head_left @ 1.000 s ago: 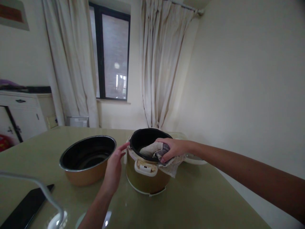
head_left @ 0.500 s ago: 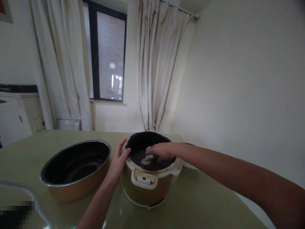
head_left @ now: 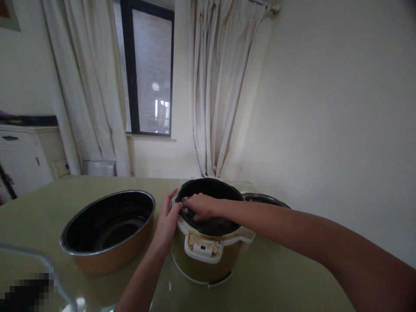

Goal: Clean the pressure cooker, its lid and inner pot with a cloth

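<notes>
The electric cooker stands upright on the green table, nearer its right edge than its left, with its round black mouth uncovered. Your right hand is down inside that mouth, fingers curled over a pale cloth, only a scrap of which shows. Your left hand grips the cooker's left rim, thumb on top and fingers along the outside. Below the rim, facing you, the white handle has brown stains. Toward the table's left edge, apart from the cooker, sits a wide brown pot with a black interior. Behind your right forearm, toward the right edge, a dark-rimmed object is partly hidden. At the near left corner runs a grey cable. Beyond the far edge you face pale curtains and a dark-framed window.
</notes>
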Demonstrator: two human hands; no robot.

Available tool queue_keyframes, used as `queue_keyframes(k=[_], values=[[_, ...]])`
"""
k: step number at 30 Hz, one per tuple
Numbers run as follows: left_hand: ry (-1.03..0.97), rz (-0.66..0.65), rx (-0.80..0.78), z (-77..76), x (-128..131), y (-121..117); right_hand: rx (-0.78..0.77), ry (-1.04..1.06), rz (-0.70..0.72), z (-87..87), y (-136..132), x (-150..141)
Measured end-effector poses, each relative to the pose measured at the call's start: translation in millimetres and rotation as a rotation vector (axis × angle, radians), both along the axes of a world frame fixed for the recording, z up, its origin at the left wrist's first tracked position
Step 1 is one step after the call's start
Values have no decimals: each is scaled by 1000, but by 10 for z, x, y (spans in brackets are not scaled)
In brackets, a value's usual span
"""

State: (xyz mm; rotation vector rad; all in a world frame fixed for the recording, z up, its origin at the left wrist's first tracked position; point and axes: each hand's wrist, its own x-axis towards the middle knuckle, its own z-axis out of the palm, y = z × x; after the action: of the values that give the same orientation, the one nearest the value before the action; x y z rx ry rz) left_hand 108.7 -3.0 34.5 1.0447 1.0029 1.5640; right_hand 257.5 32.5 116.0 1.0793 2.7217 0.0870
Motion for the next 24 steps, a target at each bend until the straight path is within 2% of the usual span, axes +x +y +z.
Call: queue_keyframes(k=[4, 6, 9, 13, 14, 16, 20, 22, 23, 24], values=[[28, -3, -2, 12, -13, -4, -319, -66, 45, 160, -246, 206], [19, -17, -27, 25, -16, -17, -383, -175, 53, 227, -281, 396], [5, -39, -52, 39, -22, -27, -302, -309, 23, 224, -219, 646], [9, -49, -56, 28, -36, 0, 4, -341, -2, 64, -3, 712], [8, -48, -56, 20, -39, 10, 70, -333, 48, 25, 66, 673], [8, -45, -51, -2, -46, 26, 160, -315, 247, -29, 214, 548], [8, -64, -31, -35, -61, 31, 233, -308, 779, -27, 452, 277], [3, -74, -28, -35, -67, 22, 244, -339, 915, 6, 494, 217], [0, -80, -29, -32, -67, 17, 253, -359, 923, 25, 493, 217], [-3, -85, -32, -30, -66, 13, 262, -374, 867, 42, 479, 236]])
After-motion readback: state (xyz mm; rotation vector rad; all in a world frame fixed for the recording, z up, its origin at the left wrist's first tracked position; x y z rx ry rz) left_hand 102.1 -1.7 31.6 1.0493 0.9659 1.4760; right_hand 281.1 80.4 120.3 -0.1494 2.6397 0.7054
